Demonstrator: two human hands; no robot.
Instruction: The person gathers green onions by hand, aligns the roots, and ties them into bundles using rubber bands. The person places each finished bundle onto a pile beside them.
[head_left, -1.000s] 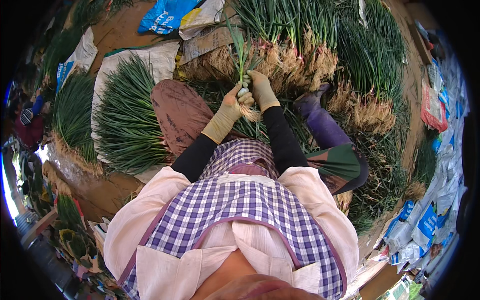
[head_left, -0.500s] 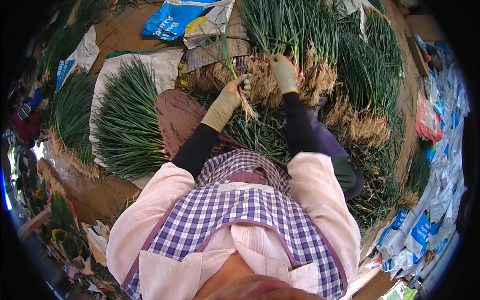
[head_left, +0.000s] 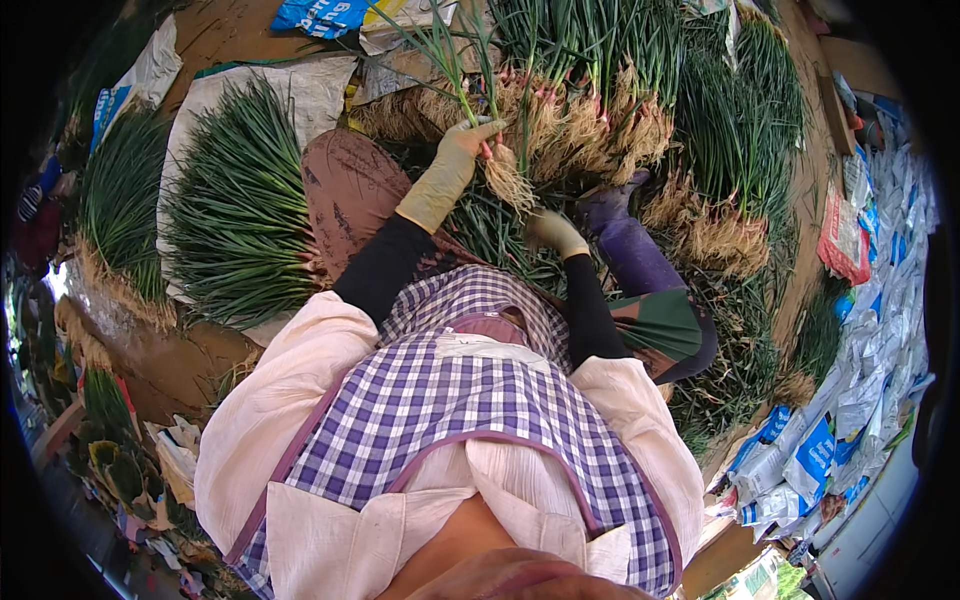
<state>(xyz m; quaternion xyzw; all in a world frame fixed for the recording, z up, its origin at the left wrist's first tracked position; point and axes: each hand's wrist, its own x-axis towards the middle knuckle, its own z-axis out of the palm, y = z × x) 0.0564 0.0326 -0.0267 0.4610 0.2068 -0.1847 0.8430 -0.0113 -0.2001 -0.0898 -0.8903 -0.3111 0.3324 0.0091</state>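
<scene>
My gloved left hand (head_left: 464,150) is closed around a few spring onions (head_left: 497,172). Their green tops point away from me, and the pinkish bulbs and tan roots hang below the fingers. Just below and to the right of those roots is my gloved right hand (head_left: 556,235), its fingers smeared by motion, so I cannot tell what they hold. Beyond both hands lies a thick row of spring onions (head_left: 585,100), roots toward me and leaves away. Loose dark green leaves (head_left: 500,235) cover the ground beneath my hands.
A sorted heap of spring onions (head_left: 235,210) rests on a white sack (head_left: 330,90) at the left. Another rooted bundle (head_left: 735,160) stands at the right. My purple boot (head_left: 635,240) is beside the right hand. Plastic bags (head_left: 870,330) pile up along the far right.
My right hand has left the onion row and come down toward me, below the held roots. The left hand has risen slightly, and more than one spring onion now shows in it.
</scene>
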